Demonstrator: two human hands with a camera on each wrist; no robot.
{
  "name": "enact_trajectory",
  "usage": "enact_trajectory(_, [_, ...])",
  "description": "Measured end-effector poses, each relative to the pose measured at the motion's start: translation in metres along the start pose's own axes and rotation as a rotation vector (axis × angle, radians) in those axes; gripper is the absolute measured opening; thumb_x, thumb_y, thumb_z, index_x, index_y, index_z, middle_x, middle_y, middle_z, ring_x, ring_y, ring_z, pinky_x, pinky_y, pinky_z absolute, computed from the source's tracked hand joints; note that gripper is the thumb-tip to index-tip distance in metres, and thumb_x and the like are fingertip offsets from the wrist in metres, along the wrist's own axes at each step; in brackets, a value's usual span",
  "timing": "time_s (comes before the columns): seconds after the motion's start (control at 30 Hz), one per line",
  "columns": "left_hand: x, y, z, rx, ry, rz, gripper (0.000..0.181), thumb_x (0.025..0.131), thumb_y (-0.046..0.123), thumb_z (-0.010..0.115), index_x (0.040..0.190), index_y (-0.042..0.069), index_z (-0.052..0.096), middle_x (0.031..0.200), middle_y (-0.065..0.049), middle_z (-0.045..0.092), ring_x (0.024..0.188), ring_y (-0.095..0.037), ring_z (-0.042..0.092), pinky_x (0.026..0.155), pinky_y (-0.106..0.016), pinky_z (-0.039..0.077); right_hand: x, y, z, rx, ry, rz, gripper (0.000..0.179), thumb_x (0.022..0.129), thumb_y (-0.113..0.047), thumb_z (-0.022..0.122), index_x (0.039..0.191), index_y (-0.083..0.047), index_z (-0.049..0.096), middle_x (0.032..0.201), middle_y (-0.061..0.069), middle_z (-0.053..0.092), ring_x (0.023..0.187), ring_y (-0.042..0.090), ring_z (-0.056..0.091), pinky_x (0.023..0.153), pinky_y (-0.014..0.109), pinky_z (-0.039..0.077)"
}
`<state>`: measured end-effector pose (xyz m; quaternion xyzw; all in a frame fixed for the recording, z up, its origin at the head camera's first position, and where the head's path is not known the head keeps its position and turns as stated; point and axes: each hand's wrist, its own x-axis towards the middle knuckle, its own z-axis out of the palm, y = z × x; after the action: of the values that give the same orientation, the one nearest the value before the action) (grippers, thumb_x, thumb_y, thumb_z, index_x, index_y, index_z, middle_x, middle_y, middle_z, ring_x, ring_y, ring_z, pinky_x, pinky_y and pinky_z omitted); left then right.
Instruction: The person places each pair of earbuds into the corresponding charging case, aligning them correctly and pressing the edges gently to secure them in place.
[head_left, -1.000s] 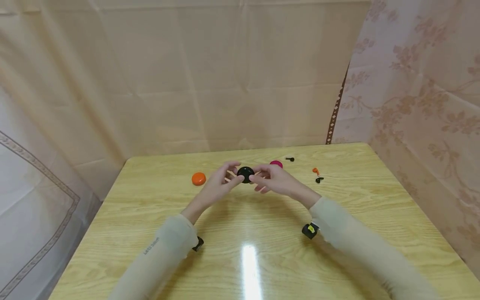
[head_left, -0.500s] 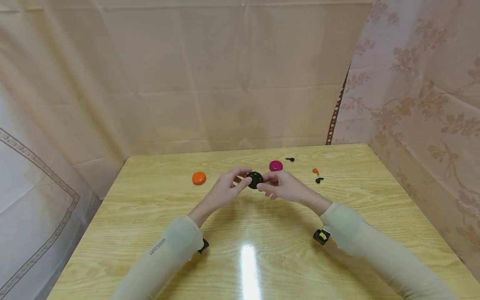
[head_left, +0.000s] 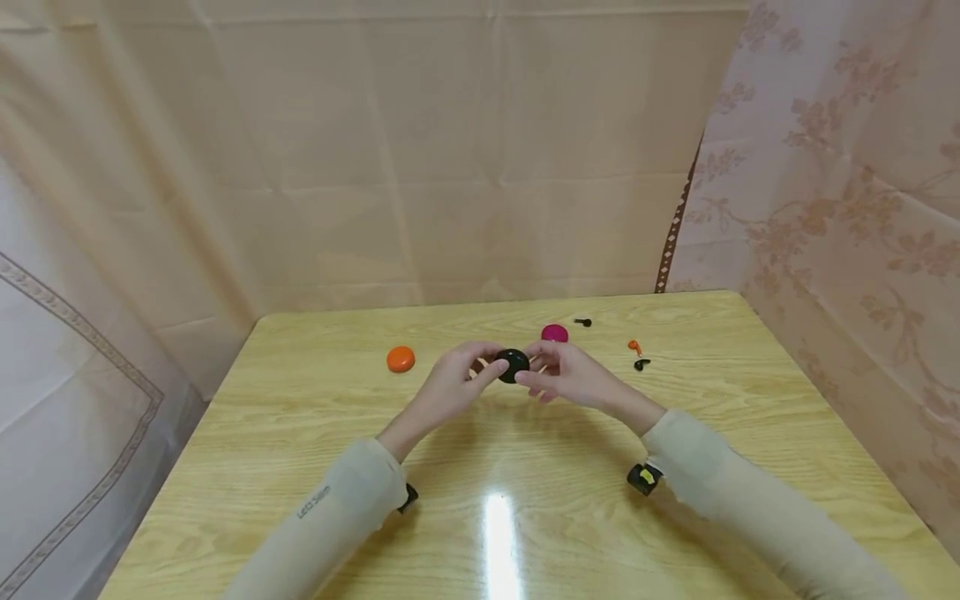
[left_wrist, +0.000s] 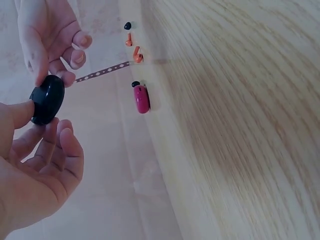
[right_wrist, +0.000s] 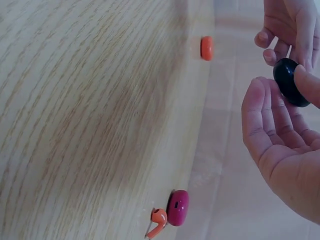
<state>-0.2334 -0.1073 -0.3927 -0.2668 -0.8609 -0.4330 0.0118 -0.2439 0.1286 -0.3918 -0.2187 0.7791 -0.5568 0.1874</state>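
Note:
A glossy black, rounded earbud case (head_left: pixel 513 366) is held above the table between both hands. My left hand (head_left: pixel 453 383) pinches its left side, thumb on the near face and fingers behind. My right hand (head_left: pixel 573 377) grips the right side with thumb and fingertips. In the left wrist view the black earbud case (left_wrist: pixel 48 100) looks closed, touched by fingers of both hands. From the right wrist view, the right thumb lies across the black case (right_wrist: pixel 287 82). Just behind the right hand sits a magenta earbud case (head_left: pixel 554 333).
An orange earbud case (head_left: pixel 401 359) rests left of the hands. To the right lie a black earbud (head_left: pixel 583 322), an orange earbud (head_left: pixel 635 347) and another black earbud (head_left: pixel 642 364). The left wrist view shows a second orange earbud (left_wrist: pixel 137 54). Curtains hang behind the wooden table (head_left: pixel 300 467).
Both hands have moved slightly right and nearer with the black earbud case, mostly during the first half second. The other cases and earbuds have stayed in place.

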Motion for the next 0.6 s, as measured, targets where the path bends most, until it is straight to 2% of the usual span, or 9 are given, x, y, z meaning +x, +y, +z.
enact_trajectory(0.4, [-0.0012, 0.0024, 0.0021, 0.008, -0.006, -0.011, 0.032, 0.104, 0.030, 0.061, 0.127, 0.009, 0.068, 0.118, -0.003, 0.068, 0.091, -0.015, 0.063, 0.076, -0.031, 0.054, -0.0013, 0.0021, 0.0003, -0.012, 0.024, -0.015, 0.031, 0.098, -0.017, 0.071, 0.121, 0.001, 0.061, 0.099, 0.014, 0.071, 0.095, 0.049, 0.065, 0.078, 0.056, 0.058])
enact_trajectory(0.6, [-0.0005, 0.0058, 0.0016, -0.002, -0.008, -0.019, 0.032, 0.104, 0.031, 0.061, 0.127, 0.010, 0.068, 0.119, -0.003, 0.068, 0.093, -0.015, 0.063, 0.078, -0.032, 0.054, -0.0032, 0.0021, -0.0007, -0.004, 0.023, -0.035, 0.033, 0.098, -0.014, 0.070, 0.124, 0.004, 0.059, 0.107, 0.027, 0.068, 0.097, 0.048, 0.066, 0.079, 0.056, 0.057])
